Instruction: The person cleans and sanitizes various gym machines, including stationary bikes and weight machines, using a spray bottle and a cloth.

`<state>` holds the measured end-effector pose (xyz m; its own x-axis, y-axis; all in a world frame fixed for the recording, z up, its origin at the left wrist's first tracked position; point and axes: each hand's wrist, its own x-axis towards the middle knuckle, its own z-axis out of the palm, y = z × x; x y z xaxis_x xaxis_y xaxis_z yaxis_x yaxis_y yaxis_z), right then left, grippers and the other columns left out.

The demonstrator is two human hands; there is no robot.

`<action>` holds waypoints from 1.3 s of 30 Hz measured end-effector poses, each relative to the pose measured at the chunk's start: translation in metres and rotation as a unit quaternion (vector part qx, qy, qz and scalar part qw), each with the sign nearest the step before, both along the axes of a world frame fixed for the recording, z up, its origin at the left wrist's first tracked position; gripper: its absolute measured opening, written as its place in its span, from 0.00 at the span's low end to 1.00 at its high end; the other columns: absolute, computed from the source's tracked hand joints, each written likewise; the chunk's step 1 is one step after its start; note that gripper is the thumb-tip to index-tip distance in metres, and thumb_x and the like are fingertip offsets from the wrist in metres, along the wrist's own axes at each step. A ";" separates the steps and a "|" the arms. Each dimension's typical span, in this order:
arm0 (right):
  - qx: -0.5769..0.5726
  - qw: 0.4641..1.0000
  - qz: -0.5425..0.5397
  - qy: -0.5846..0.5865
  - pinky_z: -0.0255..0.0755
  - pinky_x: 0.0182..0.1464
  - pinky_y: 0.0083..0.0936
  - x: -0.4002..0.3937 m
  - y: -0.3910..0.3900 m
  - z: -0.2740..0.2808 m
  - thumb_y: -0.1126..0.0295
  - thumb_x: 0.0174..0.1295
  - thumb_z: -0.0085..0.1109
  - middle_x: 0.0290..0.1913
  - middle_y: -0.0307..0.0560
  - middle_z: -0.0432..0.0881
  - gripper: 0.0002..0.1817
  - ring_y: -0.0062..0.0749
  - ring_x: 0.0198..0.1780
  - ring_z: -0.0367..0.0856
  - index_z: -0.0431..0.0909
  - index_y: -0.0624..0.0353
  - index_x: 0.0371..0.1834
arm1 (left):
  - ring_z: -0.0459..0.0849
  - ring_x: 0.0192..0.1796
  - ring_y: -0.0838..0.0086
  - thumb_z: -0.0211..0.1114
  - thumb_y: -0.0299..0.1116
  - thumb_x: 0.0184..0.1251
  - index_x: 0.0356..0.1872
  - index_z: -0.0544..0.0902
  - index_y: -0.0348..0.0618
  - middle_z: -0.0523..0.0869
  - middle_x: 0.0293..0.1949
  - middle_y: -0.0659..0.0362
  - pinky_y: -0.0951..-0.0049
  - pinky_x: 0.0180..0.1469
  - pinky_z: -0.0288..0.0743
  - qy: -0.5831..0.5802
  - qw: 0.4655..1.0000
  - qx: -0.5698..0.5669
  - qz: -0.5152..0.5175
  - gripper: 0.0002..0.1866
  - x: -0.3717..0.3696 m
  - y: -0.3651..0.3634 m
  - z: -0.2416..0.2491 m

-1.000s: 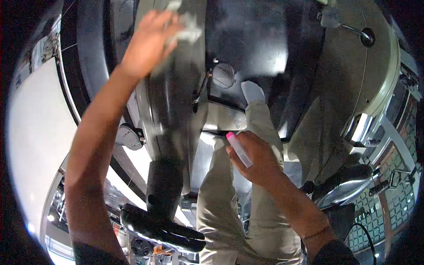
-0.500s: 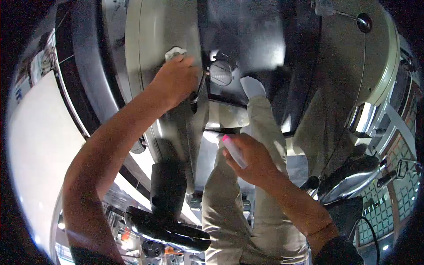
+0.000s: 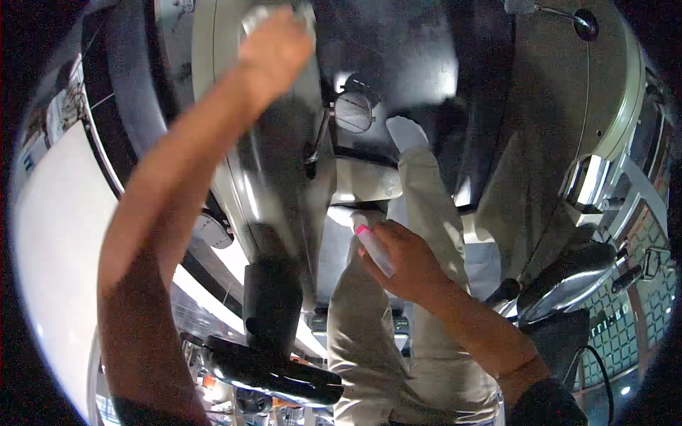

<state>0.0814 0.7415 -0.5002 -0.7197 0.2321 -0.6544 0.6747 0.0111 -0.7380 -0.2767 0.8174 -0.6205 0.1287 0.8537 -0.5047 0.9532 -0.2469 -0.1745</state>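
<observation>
Two bare forearms are seen from above, reaching over glossy, curved panels. At the upper left, a pale crumpled cloth (image 3: 254,18) is grasped under the left hand (image 3: 275,48), whose fingers are bent over it; both are blurred. The cloth is held over a long grey-beige panel (image 3: 278,153), though whether the panel is touched cannot be told. Near the centre, a translucent tube with a pink end (image 3: 376,252) is gripped in the right hand (image 3: 410,264), between thumb and curled fingers, its pink end pointed up and to the left. The tube is held above the beige trousers (image 3: 362,312) of the wearer. Beyond the hand, a foot in a pale sock (image 3: 407,133) is rested on a dark surface (image 3: 401,53). Just beside the foot, a round, grey, fine-textured disc (image 3: 353,112) is carried on a metal stem (image 3: 322,138). A black padded part (image 3: 272,305) is seen at the lower left, and a glossy black one (image 3: 568,284) at the right.
</observation>
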 end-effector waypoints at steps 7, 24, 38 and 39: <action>-0.023 0.999 -0.022 0.009 0.79 0.50 0.48 0.000 0.001 0.002 0.63 0.68 0.68 0.45 0.58 0.81 0.19 0.56 0.46 0.85 0.77 0.63 0.55 | 0.86 0.59 0.53 0.65 0.27 0.65 0.45 0.91 0.42 0.87 0.51 0.49 0.54 0.61 0.83 -0.100 0.986 -0.130 0.009 0.11 0.061 -0.073 0.007; 0.024 0.999 -0.013 0.037 0.78 0.47 0.46 0.001 -0.009 -0.003 0.64 0.68 0.68 0.42 0.57 0.80 0.17 0.54 0.43 0.85 0.77 0.62 0.52 | 0.81 0.53 0.57 0.69 0.28 0.57 0.48 0.89 0.44 0.85 0.49 0.53 0.58 0.56 0.77 -0.117 0.989 0.091 0.031 0.15 0.046 -0.090 0.065; 0.014 1.000 0.007 0.019 0.78 0.46 0.45 -0.028 -0.023 0.001 0.65 0.69 0.69 0.42 0.57 0.82 0.15 0.52 0.42 0.86 0.78 0.62 0.49 | 0.82 0.33 0.60 0.63 0.29 0.72 0.41 0.84 0.35 0.85 0.29 0.49 0.57 0.40 0.76 -0.277 0.820 0.402 0.298 0.07 -0.092 -0.044 0.035; 0.016 1.000 0.011 0.022 0.78 0.47 0.45 -0.029 -0.023 0.002 0.65 0.69 0.69 0.42 0.57 0.82 0.15 0.52 0.43 0.87 0.78 0.62 0.50 | 0.83 0.46 0.56 0.67 0.30 0.72 0.49 0.84 0.35 0.84 0.45 0.48 0.59 0.53 0.76 -0.229 0.820 0.357 0.384 0.11 -0.082 -0.066 0.035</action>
